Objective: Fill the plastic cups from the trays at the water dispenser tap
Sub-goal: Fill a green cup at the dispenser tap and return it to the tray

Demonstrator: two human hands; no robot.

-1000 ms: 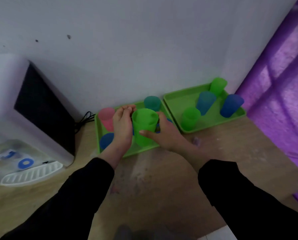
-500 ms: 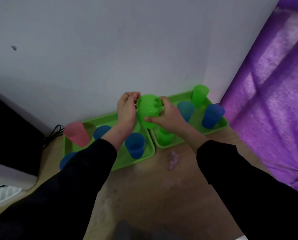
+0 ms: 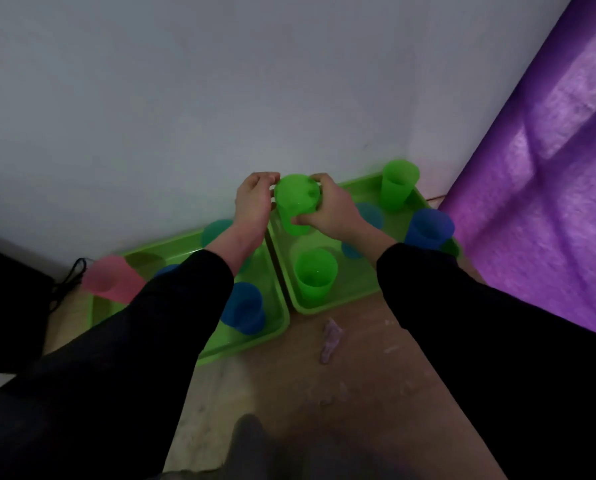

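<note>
Both grips, left hand (image 3: 253, 202) and right hand (image 3: 331, 211), clamp the green cup (image 3: 294, 202) above the right tray (image 3: 355, 289)

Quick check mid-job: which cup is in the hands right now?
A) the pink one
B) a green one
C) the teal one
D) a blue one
B: the right hand and the left hand hold a green cup between them, while the pink cup stands untouched far to the left.
</note>
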